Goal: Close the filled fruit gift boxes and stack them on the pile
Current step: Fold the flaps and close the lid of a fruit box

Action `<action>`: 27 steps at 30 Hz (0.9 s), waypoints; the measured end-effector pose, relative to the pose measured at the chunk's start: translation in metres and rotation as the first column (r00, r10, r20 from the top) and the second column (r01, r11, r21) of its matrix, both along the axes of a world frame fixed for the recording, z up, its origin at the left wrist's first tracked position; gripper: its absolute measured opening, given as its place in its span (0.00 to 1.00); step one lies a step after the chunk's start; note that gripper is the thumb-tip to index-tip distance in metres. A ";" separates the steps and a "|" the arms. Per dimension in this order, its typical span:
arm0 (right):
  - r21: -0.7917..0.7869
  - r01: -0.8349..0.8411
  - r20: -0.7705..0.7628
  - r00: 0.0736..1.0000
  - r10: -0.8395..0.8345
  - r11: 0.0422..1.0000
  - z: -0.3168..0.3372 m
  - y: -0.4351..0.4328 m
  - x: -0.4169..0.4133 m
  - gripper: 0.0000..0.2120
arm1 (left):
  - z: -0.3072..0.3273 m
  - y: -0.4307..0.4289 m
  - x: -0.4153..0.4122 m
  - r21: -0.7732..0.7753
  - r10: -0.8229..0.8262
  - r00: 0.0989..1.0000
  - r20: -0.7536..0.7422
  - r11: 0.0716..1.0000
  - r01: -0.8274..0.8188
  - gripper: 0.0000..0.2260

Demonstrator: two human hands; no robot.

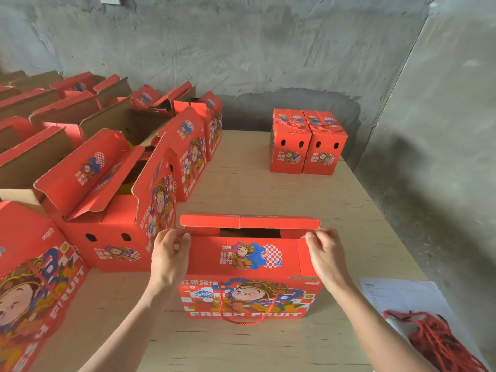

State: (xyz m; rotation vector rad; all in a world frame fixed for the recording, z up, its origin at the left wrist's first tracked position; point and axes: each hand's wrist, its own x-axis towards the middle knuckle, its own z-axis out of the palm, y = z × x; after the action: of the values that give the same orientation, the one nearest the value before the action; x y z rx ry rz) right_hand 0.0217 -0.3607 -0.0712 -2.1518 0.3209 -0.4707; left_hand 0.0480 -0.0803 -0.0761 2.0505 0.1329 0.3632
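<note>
A red fruit gift box (249, 296) with a cartoon print and "FRESH FRUIT" lettering stands in front of me on the wooden table (268, 189). Its near lid flap lies folded over the top; the far flap (249, 221) is tilted inward, with a dark gap between them. My left hand (170, 253) pinches the box's top left corner. My right hand (324, 253) pinches the top right corner. A red rope handle (249, 315) hangs down the front face. Two closed boxes (306, 143) stand side by side at the far right of the table.
Several open red boxes (112, 200) with raised flaps crowd the table's left side. A bundle of red ropes (440, 342) lies on a white paper sheet (397, 294) at the near right. Grey concrete walls stand behind and to the right.
</note>
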 end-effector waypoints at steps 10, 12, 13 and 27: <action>0.251 0.141 -0.028 0.990 -0.139 0.958 -0.015 -0.003 0.004 0.05 | -0.009 0.001 0.007 -0.118 0.097 0.995 -0.035 0.988 -0.101 0.09; 0.339 0.147 -0.013 0.988 -0.152 0.929 -0.016 -0.001 0.001 0.05 | -0.011 0.001 0.007 -0.166 0.103 0.994 -0.045 0.980 -0.109 0.07; 0.367 0.140 0.000 0.989 -0.151 0.920 -0.017 -0.001 0.000 0.07 | -0.012 0.002 0.006 -0.185 0.103 0.993 -0.050 0.977 -0.111 0.05; 0.094 -0.140 0.088 0.987 0.132 0.986 -0.007 -0.003 -0.008 0.25 | -0.013 0.006 0.012 0.027 -0.091 0.996 0.021 0.996 0.091 0.26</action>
State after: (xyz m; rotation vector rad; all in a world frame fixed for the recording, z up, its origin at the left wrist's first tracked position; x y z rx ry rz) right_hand 0.0139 -0.3637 -0.0783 -2.0360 0.1479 -0.4531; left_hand 0.0602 -0.0741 -0.0893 2.0693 0.0210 0.3325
